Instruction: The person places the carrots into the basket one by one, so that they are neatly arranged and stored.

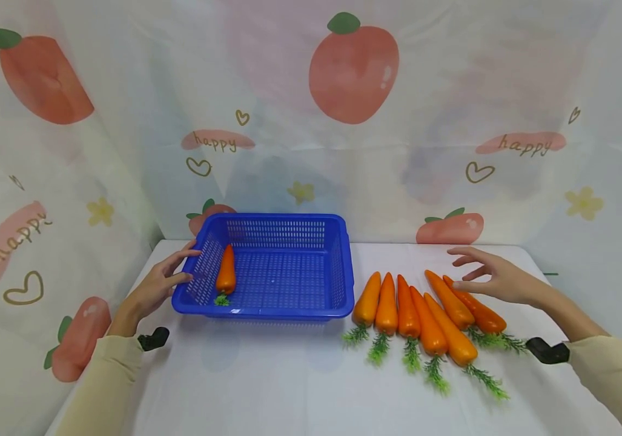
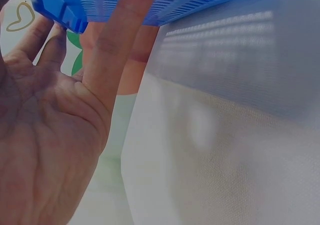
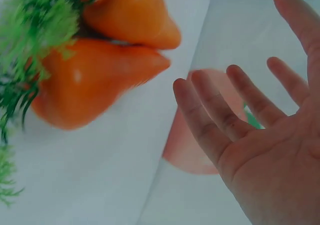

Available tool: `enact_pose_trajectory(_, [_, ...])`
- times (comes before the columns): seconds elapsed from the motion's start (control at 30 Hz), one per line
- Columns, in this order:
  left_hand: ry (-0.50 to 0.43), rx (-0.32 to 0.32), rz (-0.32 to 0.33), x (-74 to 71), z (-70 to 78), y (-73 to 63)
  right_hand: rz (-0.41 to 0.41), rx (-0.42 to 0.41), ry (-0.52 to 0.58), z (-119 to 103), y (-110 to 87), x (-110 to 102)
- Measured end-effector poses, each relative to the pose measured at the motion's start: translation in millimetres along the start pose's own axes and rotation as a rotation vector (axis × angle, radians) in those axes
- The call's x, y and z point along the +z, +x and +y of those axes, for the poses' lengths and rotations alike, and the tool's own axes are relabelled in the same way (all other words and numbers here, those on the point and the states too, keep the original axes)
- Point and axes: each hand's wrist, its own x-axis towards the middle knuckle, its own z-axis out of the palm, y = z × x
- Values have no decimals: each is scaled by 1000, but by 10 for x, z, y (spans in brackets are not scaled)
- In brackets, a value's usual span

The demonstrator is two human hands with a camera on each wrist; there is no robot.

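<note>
My left hand (image 1: 160, 283) rests at the left rim of a blue plastic basket (image 1: 283, 313); its fingers reach over the edge. Up close in the left wrist view, a straight finger (image 2: 115, 50) lies against the basket's slotted side (image 2: 187, 0). One orange carrot (image 1: 226, 272) with a short green top lies inside, along the left wall. My right hand (image 1: 498, 275) hovers with spread, lightly bent fingers beside the rightmost carrot (image 1: 479, 310), holding nothing. In the right wrist view that carrot (image 3: 90, 80) is apart from the fingertips.
Several more carrots fan out right of the basket, among them an upright-lying one (image 1: 386, 309) and a slanted one (image 1: 452, 333), leafy tops toward the front. A white cloth covers the table (image 1: 267, 381). Behind hangs a patterned curtain (image 1: 376, 169).
</note>
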Motion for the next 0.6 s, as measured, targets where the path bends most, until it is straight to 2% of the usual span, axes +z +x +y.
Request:
enact_pose_trajectory(0.17, [-2, -2, 4, 2, -5, 4, -61, 33, 29, 207, -40, 7])
enact_pose_trajectory(0.47, [0, -8, 13, 5, 8, 8, -322, 201, 199, 436, -66, 12])
enact_pose_trajectory(0.6, [-7, -8, 9, 6, 11, 2, -383, 252, 204, 455, -75, 9])
